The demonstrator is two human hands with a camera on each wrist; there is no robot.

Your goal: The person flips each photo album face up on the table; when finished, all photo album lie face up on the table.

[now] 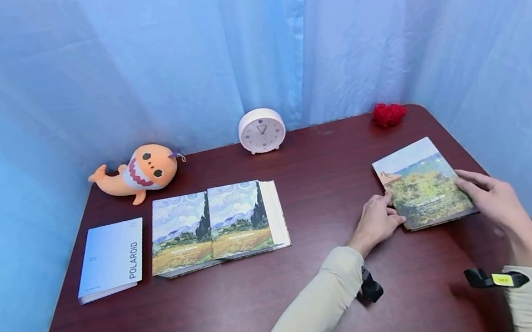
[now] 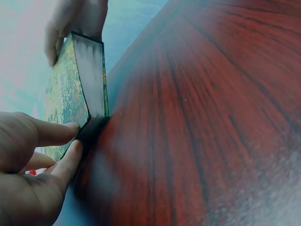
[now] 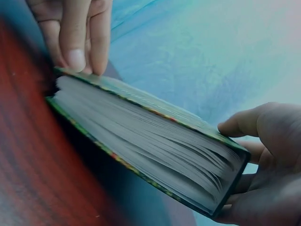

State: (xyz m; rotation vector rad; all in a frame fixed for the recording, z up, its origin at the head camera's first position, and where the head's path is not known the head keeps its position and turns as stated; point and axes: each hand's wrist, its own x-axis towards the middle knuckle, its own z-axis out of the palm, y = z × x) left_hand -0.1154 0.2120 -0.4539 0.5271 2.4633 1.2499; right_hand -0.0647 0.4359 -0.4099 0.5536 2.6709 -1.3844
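A photo album (image 1: 423,190) with a painted seaside-garden cover is held between both hands at the right of the table. My right hand (image 1: 498,203) grips its right side. In the right wrist view, the right thumb (image 3: 240,123) lies on the cover and the other fingers are around the spine. My left hand (image 1: 376,221) is at the lower left edge, where thumb and index finger (image 2: 56,134) pinch the corner in the left wrist view. Page edges of the album (image 3: 146,141) face the right wrist camera, slightly fanned between the covers.
Two albums with a wheat-field painting, one (image 1: 179,233) partly under the other (image 1: 238,220), lie left of centre. Beside them is a white-blue POLAROID album (image 1: 112,259). An orange plush shark (image 1: 145,170), white clock (image 1: 262,131) and red bundle (image 1: 389,114) line the table's back.
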